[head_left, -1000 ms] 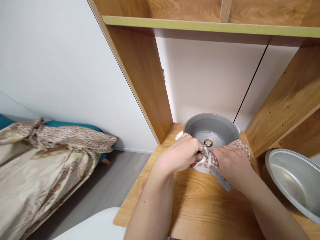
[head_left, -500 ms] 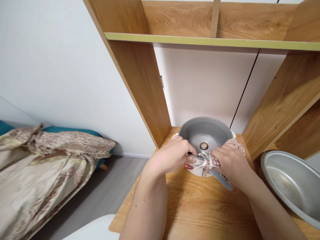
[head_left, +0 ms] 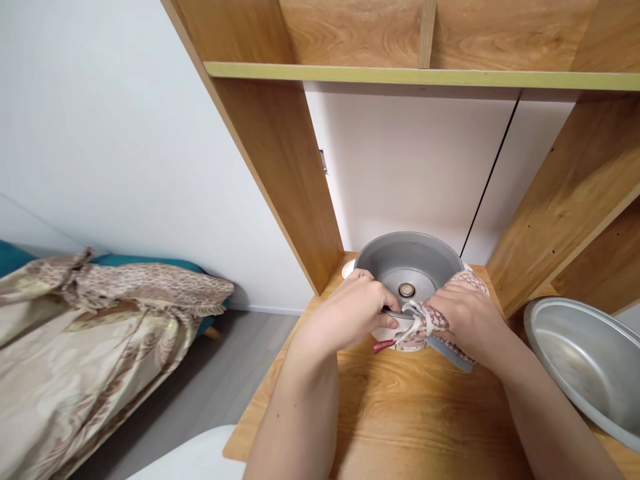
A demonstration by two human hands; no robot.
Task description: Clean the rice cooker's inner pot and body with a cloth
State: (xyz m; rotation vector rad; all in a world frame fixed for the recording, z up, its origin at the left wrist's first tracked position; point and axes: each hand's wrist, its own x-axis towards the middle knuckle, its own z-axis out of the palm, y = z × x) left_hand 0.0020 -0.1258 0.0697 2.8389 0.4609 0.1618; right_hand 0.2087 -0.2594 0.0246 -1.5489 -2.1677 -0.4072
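A round rice cooker body [head_left: 407,257] stands on the wooden desk, with its grey inside and a round metal sensor [head_left: 407,290] at the bottom in view. My left hand [head_left: 363,300] is closed over the near left part of its rim, thumb outside. My right hand [head_left: 463,317] grips a patterned cloth [head_left: 440,321] with white ties against the near right rim. A blue-grey edge of the cloth hangs below that hand. Low on the front, a red tag [head_left: 383,346] shows beside my left thumb. The fingertips of both hands are partly hidden.
An oval metal basin [head_left: 590,360] lies to the right on the desk [head_left: 400,407]. Wooden panels [head_left: 285,180] flank the cooker, and a shelf [head_left: 425,75] spans above. At the left are a cloth-covered bed [head_left: 100,373] and a white seat [head_left: 195,457].
Both hands stay at the rim. The red tag and the cloth's ties have shifted slightly, and the tag now tilts more. My right hand has moved slightly right. The view has shifted a little.
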